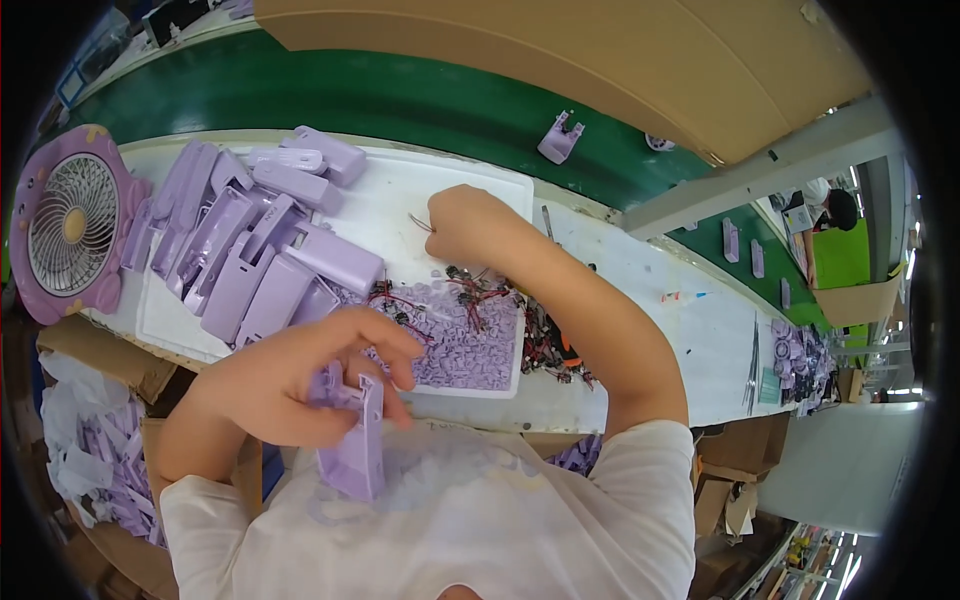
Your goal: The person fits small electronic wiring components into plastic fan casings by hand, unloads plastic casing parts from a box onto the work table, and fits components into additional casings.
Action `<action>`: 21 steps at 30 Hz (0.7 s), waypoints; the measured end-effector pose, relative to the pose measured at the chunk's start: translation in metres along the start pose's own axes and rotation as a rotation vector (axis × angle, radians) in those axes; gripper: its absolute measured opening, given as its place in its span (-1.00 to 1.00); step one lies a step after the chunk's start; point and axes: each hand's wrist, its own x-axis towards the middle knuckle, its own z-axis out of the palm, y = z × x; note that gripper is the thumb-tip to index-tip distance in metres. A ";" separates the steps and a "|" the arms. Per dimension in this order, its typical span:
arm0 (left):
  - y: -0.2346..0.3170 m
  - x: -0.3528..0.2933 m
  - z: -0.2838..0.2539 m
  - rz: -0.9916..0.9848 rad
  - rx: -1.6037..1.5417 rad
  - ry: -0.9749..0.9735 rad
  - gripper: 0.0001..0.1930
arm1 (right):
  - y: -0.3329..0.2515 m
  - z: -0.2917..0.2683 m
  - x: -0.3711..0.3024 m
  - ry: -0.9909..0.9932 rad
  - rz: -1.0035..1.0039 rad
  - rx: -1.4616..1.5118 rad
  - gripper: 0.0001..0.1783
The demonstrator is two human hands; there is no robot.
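Note:
My left hand (290,385) is closed round a light purple plastic housing (360,455), held upright close to my shirt. Its fingers wrap the upper part, and the inner side is partly hidden. Farther forward, my right hand (465,225) is closed above the white tray (400,180). A thin two-pronged metal tool (420,223), like tweezers, sticks out on its left side; the rest is inside the fist. Below that hand lie small circuit parts with red and black wires (480,295), on a heap of tiny purple plastic pieces (460,350).
Purple housings (265,255) are piled at the left of the tray, beside a purple desk fan (75,225). More wired parts (550,345) lie under my right forearm. Beyond runs a green conveyor belt (400,90) carrying housings (560,138), beneath a large cardboard sheet (580,50).

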 end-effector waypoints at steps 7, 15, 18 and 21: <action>-0.038 -0.008 0.029 0.070 -0.577 0.036 -0.50 | -0.001 0.000 -0.031 0.259 -0.100 0.527 -0.80; -0.046 0.030 0.042 0.128 -0.168 0.950 -0.62 | -0.037 0.009 -0.096 0.000 -0.241 1.457 -0.90; -0.042 0.032 0.043 0.121 -0.169 0.909 -0.63 | -0.038 0.008 -0.104 -0.056 -0.194 1.519 -0.89; -0.047 0.031 0.043 0.067 -0.132 0.857 -0.62 | -0.038 0.011 -0.109 -0.029 -0.198 1.511 -0.86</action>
